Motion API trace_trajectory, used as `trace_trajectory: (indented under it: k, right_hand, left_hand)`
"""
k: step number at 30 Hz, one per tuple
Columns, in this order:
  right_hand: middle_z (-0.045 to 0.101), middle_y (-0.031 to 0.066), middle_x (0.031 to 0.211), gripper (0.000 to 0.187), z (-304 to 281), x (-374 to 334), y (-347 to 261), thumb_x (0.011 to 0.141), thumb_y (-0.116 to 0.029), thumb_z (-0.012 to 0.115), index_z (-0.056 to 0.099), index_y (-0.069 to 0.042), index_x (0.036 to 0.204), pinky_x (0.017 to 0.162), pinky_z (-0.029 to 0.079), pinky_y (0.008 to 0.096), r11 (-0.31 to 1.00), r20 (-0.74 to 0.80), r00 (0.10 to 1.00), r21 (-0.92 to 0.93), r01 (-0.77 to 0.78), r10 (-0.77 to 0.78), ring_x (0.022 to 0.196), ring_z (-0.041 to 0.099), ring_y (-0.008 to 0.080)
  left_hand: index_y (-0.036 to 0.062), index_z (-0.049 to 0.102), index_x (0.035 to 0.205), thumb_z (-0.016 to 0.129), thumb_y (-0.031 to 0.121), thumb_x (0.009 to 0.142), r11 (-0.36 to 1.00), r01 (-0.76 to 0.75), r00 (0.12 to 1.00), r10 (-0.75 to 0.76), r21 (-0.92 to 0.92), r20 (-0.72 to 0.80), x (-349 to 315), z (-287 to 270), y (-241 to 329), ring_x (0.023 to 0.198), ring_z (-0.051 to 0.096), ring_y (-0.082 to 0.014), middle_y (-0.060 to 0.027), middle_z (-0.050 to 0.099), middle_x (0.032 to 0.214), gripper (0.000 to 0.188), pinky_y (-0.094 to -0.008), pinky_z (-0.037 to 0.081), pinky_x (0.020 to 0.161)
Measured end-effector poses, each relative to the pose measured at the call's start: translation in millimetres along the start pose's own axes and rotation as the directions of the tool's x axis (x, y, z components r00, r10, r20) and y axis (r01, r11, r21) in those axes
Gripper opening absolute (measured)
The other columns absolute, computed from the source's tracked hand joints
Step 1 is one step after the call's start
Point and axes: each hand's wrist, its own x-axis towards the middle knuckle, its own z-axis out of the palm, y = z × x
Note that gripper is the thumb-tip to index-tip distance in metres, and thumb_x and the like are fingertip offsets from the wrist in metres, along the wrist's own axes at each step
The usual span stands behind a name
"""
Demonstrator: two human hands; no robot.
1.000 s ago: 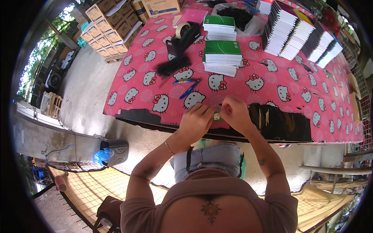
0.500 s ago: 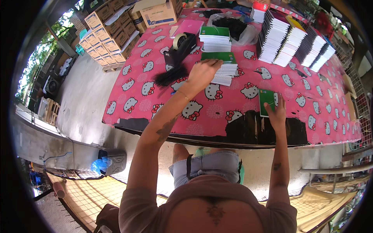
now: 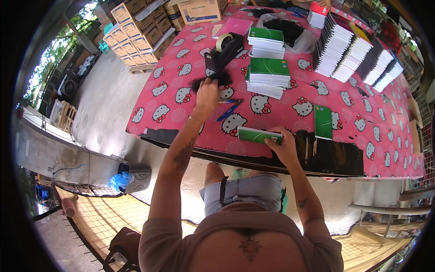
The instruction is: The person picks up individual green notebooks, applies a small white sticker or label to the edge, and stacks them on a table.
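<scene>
Green-covered notebook lies at the near edge of the pink cartoon-cat tablecloth, gripped at its right end by the right hand. Farther left, the left hand closes on a black bristly bundle beside the tape dispenser.

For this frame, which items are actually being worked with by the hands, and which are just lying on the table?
In use:
- green notebook, held by the right hand
- black fluffy bundle, touched by the left hand

Lying about:
- tape dispenser
- blue pens
- stacks of green notebooks
- lone green notebook
- cardboard boxes
</scene>
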Motion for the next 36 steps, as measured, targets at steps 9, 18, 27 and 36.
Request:
trace_trajectory:
  k: [9, 18, 27, 36]
  right_hand:
    - [0.068, 0.0062, 0.107, 0.026, 1, 2, -6, 0.089, -0.002, 0.066, 0.064, -0.002, 0.115, 0.083, 0.048, 0.0267, 0.997, 0.051, 0.998, 0.074, 0.034, -0.038, 0.092, 0.06, 0.0099]
    - [0.07, 0.0044, 0.101, 0.029, 8, 3, 3, 0.094, -0.008, 0.065, 0.066, -0.004, 0.123, 0.078, 0.048, 0.0255, 0.987, 0.091, 0.984, 0.072, 0.146, -0.152, 0.087, 0.058, 0.0085]
    - [0.07, 0.0069, 0.106, 0.026, 5, 5, 6, 0.094, -0.007, 0.064, 0.067, -0.003, 0.12, 0.081, 0.049, 0.0265, 0.982, 0.105, 0.98, 0.097, 0.16, -0.17, 0.089, 0.06, 0.0103]
    - [0.07, 0.0061, 0.109, 0.026, 6, 3, 4, 0.096, -0.01, 0.064, 0.066, -0.003, 0.12, 0.082, 0.049, 0.027, 0.987, 0.146, 0.984, 0.143, 0.077, -0.098, 0.091, 0.06, 0.0108]
  left_hand:
    - [0.0041, 0.064, 0.113, 0.06, 0.009, 0.091, 0.983, -0.113, 0.985, 0.092, -0.145, -0.144, -20, -33, 34, 0.083, 0.063, -0.0382, -0.0162, 0.061, 0.092, 0.022, -0.045, 0.053, 0.066]
    - [0.0037, 0.07, 0.109, 0.071, 0.003, 0.085, 0.741, 0.1, 0.994, -0.044, -0.664, 0.101, -112, -99, 85, 0.076, 0.066, -0.0263, -0.0112, 0.068, 0.088, 0.024, -0.0348, 0.051, 0.065]
    - [-0.0011, 0.069, 0.105, 0.072, 0.002, 0.085, 0.741, 0.137, 0.99, -0.092, -0.657, 0.103, -112, -94, 87, 0.08, 0.067, -0.0257, -0.0123, 0.069, 0.089, 0.02, -0.0329, 0.052, 0.072]
    - [0.0028, 0.066, 0.108, 0.071, 0.009, 0.087, 0.774, -0.012, 0.967, 0.171, -0.633, 0.191, -91, -99, 76, 0.079, 0.067, -0.0308, -0.0135, 0.064, 0.098, 0.023, -0.0358, 0.054, 0.067]
